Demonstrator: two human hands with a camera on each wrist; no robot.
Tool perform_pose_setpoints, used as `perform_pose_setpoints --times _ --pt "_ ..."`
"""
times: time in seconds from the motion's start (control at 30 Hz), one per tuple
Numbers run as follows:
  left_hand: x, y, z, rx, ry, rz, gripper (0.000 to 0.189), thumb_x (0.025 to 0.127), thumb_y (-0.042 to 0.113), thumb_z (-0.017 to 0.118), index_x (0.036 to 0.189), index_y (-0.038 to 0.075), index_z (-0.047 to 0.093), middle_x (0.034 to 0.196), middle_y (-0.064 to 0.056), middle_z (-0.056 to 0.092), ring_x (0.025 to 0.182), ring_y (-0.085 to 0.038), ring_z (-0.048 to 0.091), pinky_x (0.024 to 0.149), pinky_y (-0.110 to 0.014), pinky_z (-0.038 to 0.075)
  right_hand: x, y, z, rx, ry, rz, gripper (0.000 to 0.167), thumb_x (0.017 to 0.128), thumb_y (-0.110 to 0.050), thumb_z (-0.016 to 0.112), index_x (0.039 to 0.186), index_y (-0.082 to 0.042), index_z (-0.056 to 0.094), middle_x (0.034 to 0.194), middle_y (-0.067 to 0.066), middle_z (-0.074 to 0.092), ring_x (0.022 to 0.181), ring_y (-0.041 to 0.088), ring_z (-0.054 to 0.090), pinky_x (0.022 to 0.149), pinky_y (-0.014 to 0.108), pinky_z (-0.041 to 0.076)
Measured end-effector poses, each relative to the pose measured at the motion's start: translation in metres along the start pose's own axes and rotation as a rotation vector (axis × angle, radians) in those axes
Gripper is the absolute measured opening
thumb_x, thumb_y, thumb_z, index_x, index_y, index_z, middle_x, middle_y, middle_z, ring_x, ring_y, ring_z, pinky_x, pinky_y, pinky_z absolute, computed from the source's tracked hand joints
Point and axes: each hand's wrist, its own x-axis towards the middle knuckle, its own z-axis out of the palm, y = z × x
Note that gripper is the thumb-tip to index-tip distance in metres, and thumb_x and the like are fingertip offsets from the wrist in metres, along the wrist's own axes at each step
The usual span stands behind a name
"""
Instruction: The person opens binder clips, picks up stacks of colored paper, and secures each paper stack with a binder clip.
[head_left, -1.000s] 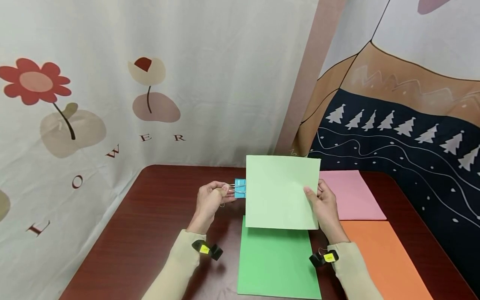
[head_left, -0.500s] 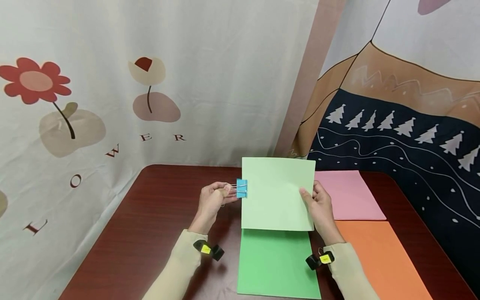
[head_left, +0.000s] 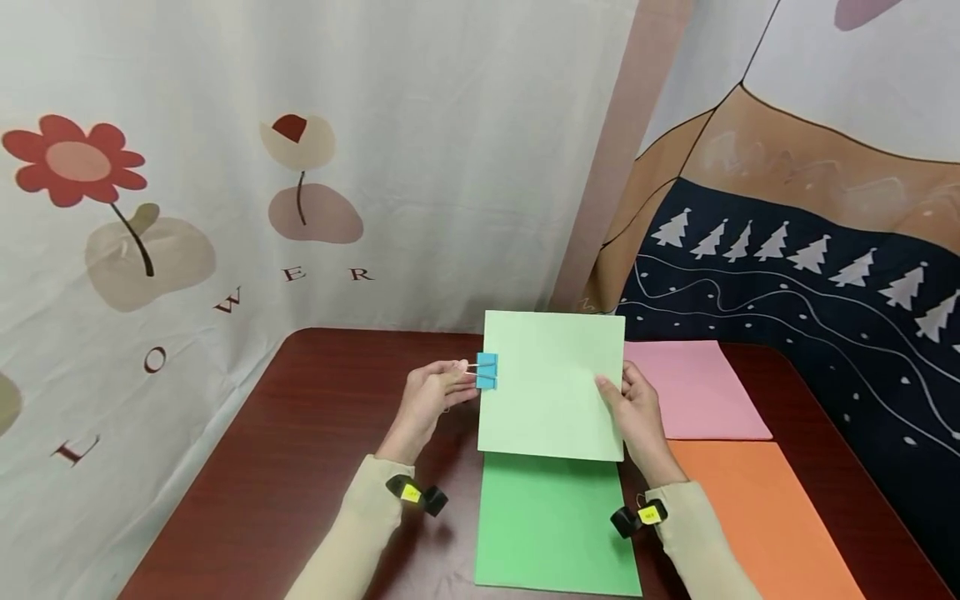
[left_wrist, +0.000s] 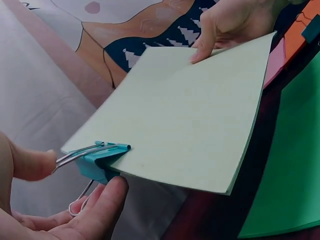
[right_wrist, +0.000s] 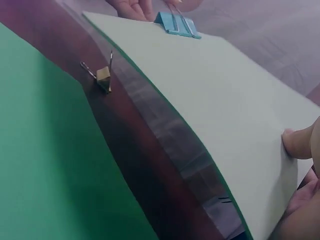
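Observation:
My left hand [head_left: 427, 404] pinches the wire handles of a light blue binder clip [head_left: 487, 371] between thumb and fingers. The clip's mouth sits over the left edge of a thin stack of pale green paper [head_left: 547, 392]. In the left wrist view the thumb [left_wrist: 35, 164] presses the upper handle, with fingers under the lower one. My right hand [head_left: 637, 417] grips the stack's right edge, thumb on top. The stack is held raised and tilted. Below it lies a brighter green stack of paper [head_left: 555, 533], partly covered from the head camera.
Pink paper [head_left: 697, 392] and orange paper [head_left: 757, 517] lie on the right of the dark red-brown table [head_left: 300, 467]. A small yellowish binder clip [right_wrist: 103, 77] shows beyond the brighter green paper in the right wrist view. A printed curtain [head_left: 420, 167] stands behind the table.
My right hand has brought the pale green paper leftward, and the blue clip has shifted slightly right. The clip now overlaps the paper's left edge, where before it only met it.

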Motion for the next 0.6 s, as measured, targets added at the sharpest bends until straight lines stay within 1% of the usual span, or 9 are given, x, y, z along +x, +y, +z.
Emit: perform_pose_setpoints --times 0.13,0.23,0.4,0.5,0.6 --pt "0.006 0.003 -0.003 -0.012 -0.009 -0.003 0.037 0.099 0.021 0.067 0.125 -0.005 0.065 0.112 -0.02 0.073 0.092 -0.022 0.077 0.092 -0.04 0.063 0.005 -0.007 -0.002 -0.067 -0.028 0.005 0.037 0.104 -0.025 0.062 0.137 -0.009 0.056 0.091 -0.001 0.075 0.074 0.009 0.072 0.065 0.031 0.062" --pt "0.012 0.004 -0.006 -0.014 -0.017 -0.011 0.038 0.099 0.022 0.068 0.126 -0.005 0.064 0.112 -0.02 0.073 0.091 -0.021 0.076 0.09 -0.039 0.064 0.011 -0.013 -0.003 -0.122 -0.052 0.001 0.039 0.104 -0.025 0.063 0.138 -0.008 0.056 0.094 0.005 0.076 0.074 0.009 0.071 0.065 0.029 0.062" --pt "0.023 0.004 -0.012 0.0 -0.051 -0.05 0.04 0.098 0.022 0.07 0.125 -0.005 0.062 0.115 -0.022 0.072 0.09 -0.02 0.076 0.091 -0.04 0.064 0.023 -0.021 -0.004 -0.194 -0.088 0.002 0.04 0.103 -0.023 0.064 0.138 -0.004 0.056 0.105 0.018 0.076 0.073 0.008 0.071 0.065 0.027 0.061" --pt "0.028 0.004 -0.014 0.029 -0.076 -0.068 0.04 0.098 0.022 0.07 0.125 -0.007 0.062 0.117 -0.023 0.071 0.091 -0.021 0.076 0.093 -0.042 0.063 0.031 -0.024 -0.004 -0.235 -0.102 0.013 0.039 0.102 -0.023 0.065 0.135 -0.002 0.058 0.109 0.02 0.075 0.071 0.008 0.071 0.065 0.027 0.061" --pt "0.034 0.004 -0.015 0.08 -0.092 -0.087 0.043 0.098 0.025 0.071 0.126 -0.006 0.061 0.116 -0.024 0.071 0.094 -0.024 0.076 0.095 -0.043 0.062 0.039 -0.024 -0.005 -0.282 -0.114 0.027 0.037 0.102 -0.024 0.066 0.131 -0.002 0.06 0.11 0.02 0.075 0.071 0.009 0.07 0.065 0.027 0.06"
